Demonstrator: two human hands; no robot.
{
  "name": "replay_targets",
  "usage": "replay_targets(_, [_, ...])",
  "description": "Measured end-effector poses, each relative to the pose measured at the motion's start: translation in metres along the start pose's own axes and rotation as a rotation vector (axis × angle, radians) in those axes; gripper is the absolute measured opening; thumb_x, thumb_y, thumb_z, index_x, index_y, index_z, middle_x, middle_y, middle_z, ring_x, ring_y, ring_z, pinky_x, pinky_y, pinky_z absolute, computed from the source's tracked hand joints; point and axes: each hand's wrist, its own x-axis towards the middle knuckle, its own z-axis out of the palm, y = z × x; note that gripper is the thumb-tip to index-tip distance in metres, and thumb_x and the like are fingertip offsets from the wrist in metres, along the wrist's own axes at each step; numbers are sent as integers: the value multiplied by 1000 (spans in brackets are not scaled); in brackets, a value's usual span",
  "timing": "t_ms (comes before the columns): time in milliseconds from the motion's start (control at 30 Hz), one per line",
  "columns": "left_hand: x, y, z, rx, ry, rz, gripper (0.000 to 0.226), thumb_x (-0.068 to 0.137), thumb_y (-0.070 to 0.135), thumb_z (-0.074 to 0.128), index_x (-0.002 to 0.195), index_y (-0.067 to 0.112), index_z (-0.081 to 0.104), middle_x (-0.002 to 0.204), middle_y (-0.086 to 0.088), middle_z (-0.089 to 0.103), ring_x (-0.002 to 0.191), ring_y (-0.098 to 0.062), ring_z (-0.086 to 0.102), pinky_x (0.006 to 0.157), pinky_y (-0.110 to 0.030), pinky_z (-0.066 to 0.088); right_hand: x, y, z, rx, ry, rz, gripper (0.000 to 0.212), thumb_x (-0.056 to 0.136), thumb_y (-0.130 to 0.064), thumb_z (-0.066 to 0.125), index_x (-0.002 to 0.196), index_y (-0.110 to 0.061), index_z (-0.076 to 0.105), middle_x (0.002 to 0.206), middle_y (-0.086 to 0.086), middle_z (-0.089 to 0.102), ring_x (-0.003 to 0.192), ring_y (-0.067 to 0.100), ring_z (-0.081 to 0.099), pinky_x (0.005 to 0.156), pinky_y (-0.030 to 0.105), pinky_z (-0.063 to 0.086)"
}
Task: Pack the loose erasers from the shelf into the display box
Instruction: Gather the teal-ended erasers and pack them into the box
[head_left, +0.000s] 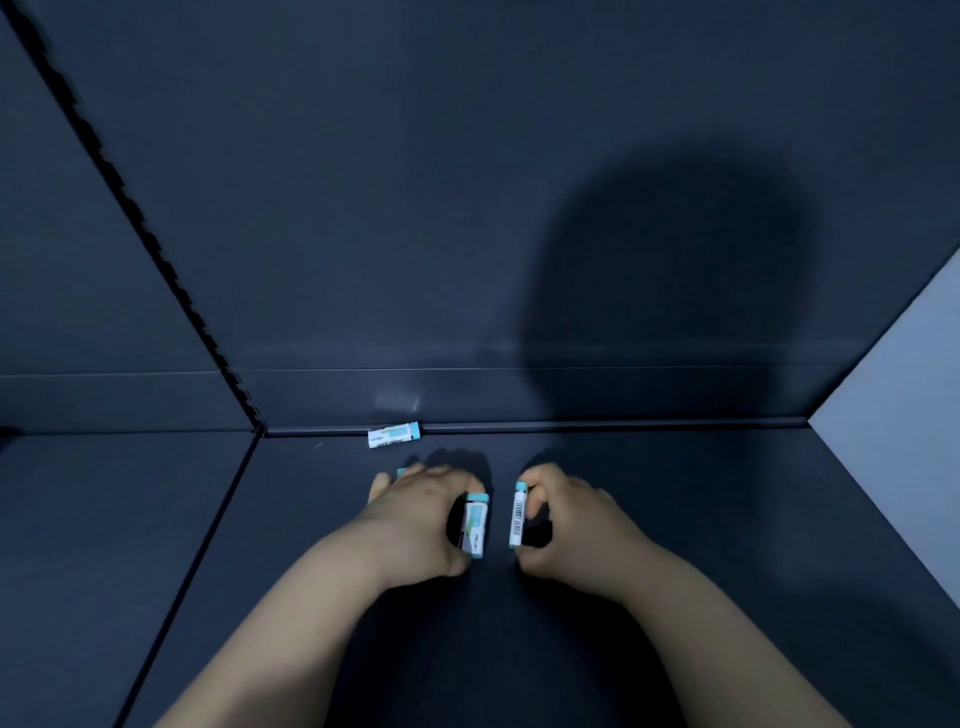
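My left hand (415, 519) grips a white eraser with a teal end (475, 527) between thumb and fingers, just above the dark shelf (311, 571). A second teal tip (401, 472) peeks out past its far fingers. My right hand (566, 525) pinches another white eraser (518, 514) by its ends, barcode side toward me. One more eraser (393, 434) lies flat against the shelf's back wall, beyond my left hand. The display box is not in view.
The shelf's dark back wall (467, 208) rises straight ahead. A vertical divider with a notched rail (156, 249) stands at the left. A pale side panel (898, 395) closes the right. My head's shadow falls on the back wall.
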Motion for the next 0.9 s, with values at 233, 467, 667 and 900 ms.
replay_targets(233, [-12, 2, 0, 17, -19, -1, 52, 71, 36, 67, 117, 41, 44, 121, 21, 48, 118, -5, 35, 85, -26, 21, -18, 5, 2, -41, 25, -3, 55, 70, -49, 66, 119, -39, 43, 115, -16, 42, 109, 8, 34, 91, 25, 25])
replay_targets(467, [-15, 14, 7, 166, -102, 20, 78, 76, 44, 66, 142, 34, 25, 145, 13, 28, 133, -12, 21, 102, -31, 18, -25, 8, 0, -157, -66, 75, 88, 65, -58, 68, 138, -31, 27, 135, -5, 29, 124, 17, 26, 104, 31, 23])
replay_targets(667, [-20, 24, 10, 214, -53, 2, 73, 77, 45, 67, 140, 35, 31, 139, 12, 32, 130, -11, 24, 101, -29, 16, -27, 5, 4, -95, -25, 22, 70, 70, -51, 69, 130, -30, 42, 126, -6, 37, 119, 15, 33, 103, 29, 28])
replay_targets(900, [-41, 34, 20, 193, 95, -29, 72, 78, 49, 61, 140, 39, 25, 137, 15, 29, 128, -8, 24, 92, -25, 16, -43, 7, 6, -54, 23, -75, 65, 67, -48, 70, 125, -38, 43, 121, -12, 38, 115, 11, 35, 101, 28, 29])
